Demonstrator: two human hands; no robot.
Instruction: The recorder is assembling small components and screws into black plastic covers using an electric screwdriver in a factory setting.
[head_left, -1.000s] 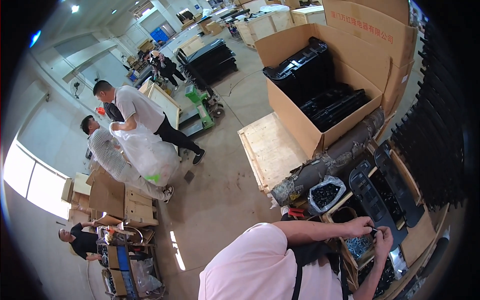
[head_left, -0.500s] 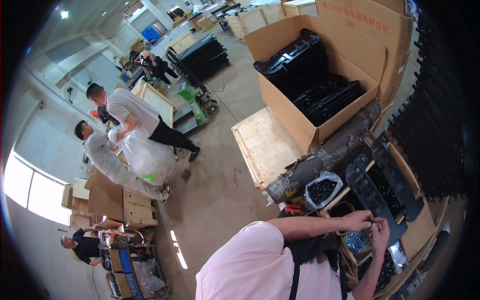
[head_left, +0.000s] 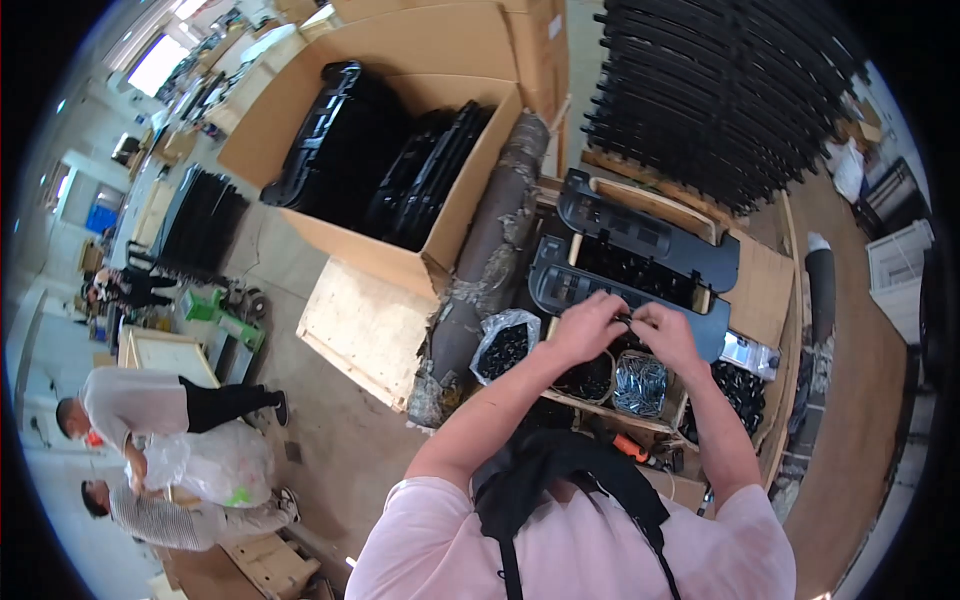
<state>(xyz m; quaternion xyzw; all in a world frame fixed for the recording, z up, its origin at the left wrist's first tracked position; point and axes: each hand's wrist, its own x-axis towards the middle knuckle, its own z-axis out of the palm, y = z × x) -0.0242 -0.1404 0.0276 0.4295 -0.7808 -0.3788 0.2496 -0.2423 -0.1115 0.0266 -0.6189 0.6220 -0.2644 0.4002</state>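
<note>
My left hand and my right hand meet over the workbench, fingertips pinched together around a small dark part whose kind I cannot make out. Beneath and just beyond them lies a long black plastic panel, partly covered by the hands. Behind it rests a second, similar panel. Nearer to me, a container of silvery metal pieces stands beside a bin of small black parts. To the left, a clear bag holds more small black pieces; others lie in a pile by my right forearm.
A large open cardboard box of glossy black panels stands at the left on a wooden crate. Alongside runs a ragged wrapped roll. Stacked black panels rise behind the bench. An orange power tool lies near me. Two people handle a plastic sack.
My view has swung to the right, so the bench now sits nearer the middle and the people have shifted toward the lower left. Both hands still pinch together over the near panel.
</note>
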